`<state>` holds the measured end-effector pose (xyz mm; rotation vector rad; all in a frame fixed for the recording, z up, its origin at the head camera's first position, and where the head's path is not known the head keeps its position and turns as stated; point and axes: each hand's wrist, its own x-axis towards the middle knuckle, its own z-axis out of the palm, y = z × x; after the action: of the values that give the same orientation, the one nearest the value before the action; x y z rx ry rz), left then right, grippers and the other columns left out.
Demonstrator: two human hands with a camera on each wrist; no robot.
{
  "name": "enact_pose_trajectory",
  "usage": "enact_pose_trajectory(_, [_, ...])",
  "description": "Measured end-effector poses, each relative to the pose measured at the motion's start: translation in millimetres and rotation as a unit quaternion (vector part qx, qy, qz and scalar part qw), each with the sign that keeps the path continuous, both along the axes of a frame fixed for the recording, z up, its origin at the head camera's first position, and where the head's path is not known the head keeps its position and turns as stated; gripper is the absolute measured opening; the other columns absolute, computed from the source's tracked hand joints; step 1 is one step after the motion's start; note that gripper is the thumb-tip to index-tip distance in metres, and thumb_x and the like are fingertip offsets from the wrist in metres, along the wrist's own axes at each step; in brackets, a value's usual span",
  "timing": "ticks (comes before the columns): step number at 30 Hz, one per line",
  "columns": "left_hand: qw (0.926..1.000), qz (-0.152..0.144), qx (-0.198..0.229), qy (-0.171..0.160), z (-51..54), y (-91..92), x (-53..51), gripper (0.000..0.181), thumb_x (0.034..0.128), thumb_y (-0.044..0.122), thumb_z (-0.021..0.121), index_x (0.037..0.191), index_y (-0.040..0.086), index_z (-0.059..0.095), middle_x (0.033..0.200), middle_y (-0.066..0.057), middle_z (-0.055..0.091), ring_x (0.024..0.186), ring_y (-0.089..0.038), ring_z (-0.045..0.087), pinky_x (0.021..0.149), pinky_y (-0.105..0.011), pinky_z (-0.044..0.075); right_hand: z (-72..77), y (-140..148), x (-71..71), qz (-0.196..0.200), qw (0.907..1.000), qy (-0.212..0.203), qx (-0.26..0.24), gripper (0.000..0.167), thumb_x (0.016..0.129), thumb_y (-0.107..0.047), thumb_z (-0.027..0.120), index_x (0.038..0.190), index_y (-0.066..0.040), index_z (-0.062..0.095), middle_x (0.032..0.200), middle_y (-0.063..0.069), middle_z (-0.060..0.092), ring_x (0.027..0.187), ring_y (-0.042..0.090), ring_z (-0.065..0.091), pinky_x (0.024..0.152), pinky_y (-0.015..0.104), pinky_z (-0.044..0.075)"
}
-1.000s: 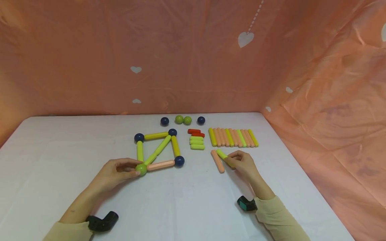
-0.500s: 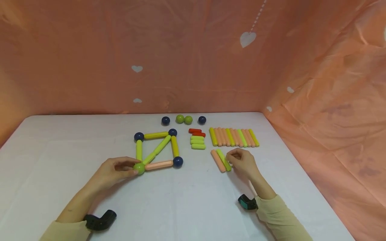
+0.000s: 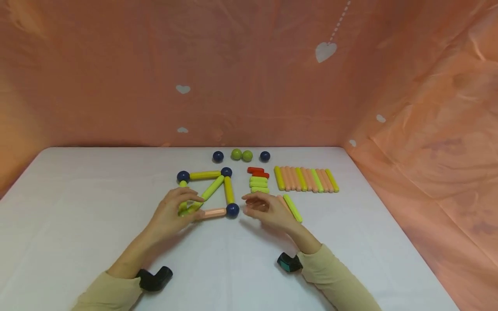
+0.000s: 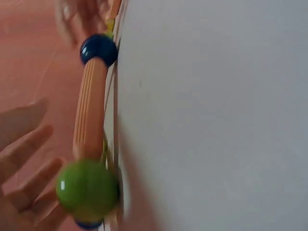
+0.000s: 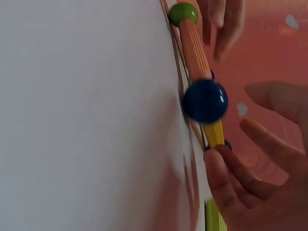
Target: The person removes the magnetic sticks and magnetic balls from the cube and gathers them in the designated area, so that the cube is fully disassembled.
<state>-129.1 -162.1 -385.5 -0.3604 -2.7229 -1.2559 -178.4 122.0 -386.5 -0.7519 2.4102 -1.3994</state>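
Note:
A four-sided frame of rods and balls lies flat on the white table, with lime rods point(image 3: 213, 187) running across it corner to corner. My left hand point(image 3: 171, 214) hovers over its near-left corner, fingers loosely spread and holding nothing. Beneath them, the green ball point(image 4: 87, 188) is mostly hidden in the head view. A peach rod point(image 3: 215, 213) joins it to the near-right dark blue ball point(image 3: 232, 210). Just right of that ball is my right hand point(image 3: 270, 211), its fingers relaxed and apart from the ball. Yellow rods point(image 3: 228, 190) form the right and far sides.
Behind the right hand lie a loose lime rod point(image 3: 293, 208) and a partly covered peach rod. Short red rods point(image 3: 256, 170) and short lime rods point(image 3: 259, 184) are stacked nearby. Farther right is a row of long rods point(image 3: 307, 179). Loose green balls point(image 3: 236, 154) and blue balls point(image 3: 218, 157) sit at the back.
My right hand has let go of the lime rod beside the peach one and moved left to the frame. My left hand has released the green ball and shifted right over the corner.

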Motion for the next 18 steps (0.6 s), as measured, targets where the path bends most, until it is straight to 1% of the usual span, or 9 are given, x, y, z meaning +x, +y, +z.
enact_pose_trajectory(1, [0.9999,-0.011,-0.012,-0.001,-0.5,3.5,-1.4,0.024,0.0823,0.016,0.076,0.105,0.009,0.072,0.125,-0.017,0.056,0.129,-0.041,0.039,0.106,-0.064,0.029,-0.3,-6,0.3,0.017,0.9998,0.005,0.011,0.039,0.09,-0.016,0.066,0.126,-0.004,0.058,0.119,0.012,0.064,0.105,0.025,0.061,0.089,0.031,0.051])
enact_pose_trajectory(3, [0.9992,-0.032,-0.021,-0.011,-1.1,8.6,-2.9,0.022,0.0834,0.014,0.074,0.105,0.009,0.072,0.127,-0.018,0.054,0.134,-0.043,0.032,0.108,-0.067,0.023,-1.0,-17,0.5,0.042,0.9984,0.02,0.033,0.041,0.09,-0.018,0.068,0.128,-0.008,0.059,0.12,0.009,0.064,0.107,0.022,0.06,0.089,0.03,0.05])
enact_pose_trajectory(6, [0.9984,-0.044,-0.029,-0.022,-2.2,12.2,-3.9,0.019,0.0834,0.009,0.073,0.103,0.008,0.073,0.127,-0.019,0.053,0.136,-0.046,0.027,0.108,-0.068,0.021,-1.3,-28,0.6,0.065,0.9956,0.035,0.058,0.041,0.088,-0.018,0.07,0.127,-0.009,0.06,0.117,0.007,0.063,0.101,0.019,0.058,0.083,0.026,0.05])
enact_pose_trajectory(9, [0.9983,-0.041,-0.032,-0.025,-2.1,12.0,-3.3,0.017,0.0832,0.007,0.073,0.1,0.007,0.073,0.13,-0.023,0.051,0.137,-0.048,0.024,0.107,-0.07,0.021,-1.7,-37,-0.1,0.064,0.9932,0.054,0.082,0.039,0.086,-0.018,0.072,0.123,-0.009,0.062,0.11,0.007,0.062,0.091,0.017,0.055,0.073,0.02,0.049])
enact_pose_trajectory(12, [0.9984,-0.029,-0.035,-0.033,-0.9,10.4,-1.4,0.014,0.0831,0.006,0.072,0.097,0.006,0.073,0.132,-0.027,0.048,0.138,-0.049,0.019,0.106,-0.072,0.02,-2.4,-44,-1.5,0.056,0.9915,0.06,0.101,0.037,0.085,-0.019,0.073,0.119,-0.011,0.064,0.103,0.005,0.059,0.085,0.014,0.05,0.067,0.019,0.045])
enact_pose_trajectory(14, [0.9984,-0.022,-0.038,-0.037,-0.3,8.5,0.0,0.013,0.0831,0.006,0.072,0.096,0.006,0.073,0.133,-0.028,0.048,0.139,-0.049,0.016,0.106,-0.072,0.019,-2.0,-49,-1.7,0.053,0.9905,0.065,0.109,0.033,0.085,-0.02,0.073,0.116,-0.011,0.065,0.099,0.004,0.058,0.084,0.014,0.049,0.066,0.019,0.044])
enact_pose_trajectory(18, [0.9988,-0.017,-0.038,-0.028,-0.7,3.9,2.9,0.011,0.0826,0.004,0.072,0.093,0.005,0.073,0.127,-0.029,0.052,0.138,-0.051,0.016,0.105,-0.073,0.017,-0.4,-57,-1.1,0.052,0.9885,0.073,0.121,0.026,0.086,-0.02,0.072,0.109,-0.011,0.064,0.094,0.003,0.056,0.082,0.014,0.047,0.066,0.02,0.041])
